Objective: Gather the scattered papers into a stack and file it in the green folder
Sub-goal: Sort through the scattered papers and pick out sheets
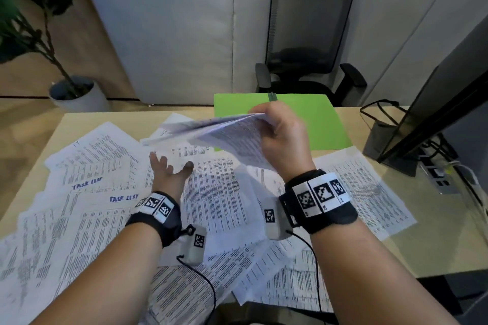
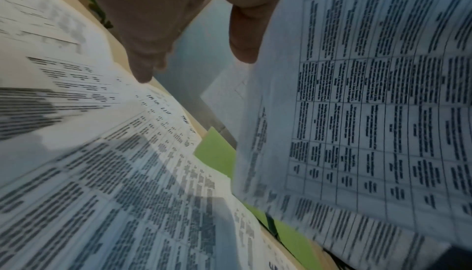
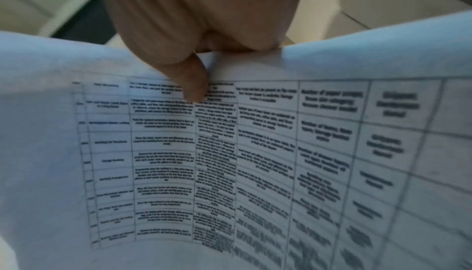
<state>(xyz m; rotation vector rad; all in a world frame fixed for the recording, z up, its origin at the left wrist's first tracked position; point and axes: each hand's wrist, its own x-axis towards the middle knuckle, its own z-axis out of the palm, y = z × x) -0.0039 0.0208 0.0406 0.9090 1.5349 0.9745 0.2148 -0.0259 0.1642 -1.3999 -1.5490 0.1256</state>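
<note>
I am seeing the right hand (image 1: 284, 137) holding a bundle of printed sheets (image 1: 227, 134) raised above the desk (image 1: 435, 235). The fingers are wrapping the bundle's far right edge, so the sheets are fanning out to the left of the hand and sagging toward the left hand (image 1: 169, 174). The green folder (image 1: 324, 124) is lying flat at the far edge of the desk, behind the gripping hand and partly hidden by it. The left hand is hovering with fingers spread and straight, holding nothing, beneath the free end of the bundle and above the scattered papers (image 1: 87, 208) covering the desk.

I am noting that the right wrist view shows what the head view hides: the thumb (image 3: 195, 84) is pressing on the printed table of the top sheet (image 3: 255, 163), close to its upper edge, and the sheet is curving into a trough. The left wrist view is showing the underside relation: the left hand's fingers (image 2: 143, 68) are poised just above a sheet bearing the handwritten words "TASK LIST" (image 2: 163, 108), whether they touch it I cannot tell, while the hanging sheets are filling the right of that view, with strips of the folder showing between them.

An office chair (image 1: 309, 42), a potted plant (image 1: 39, 34) and a monitor (image 1: 435, 113) are standing around the desk.
</note>
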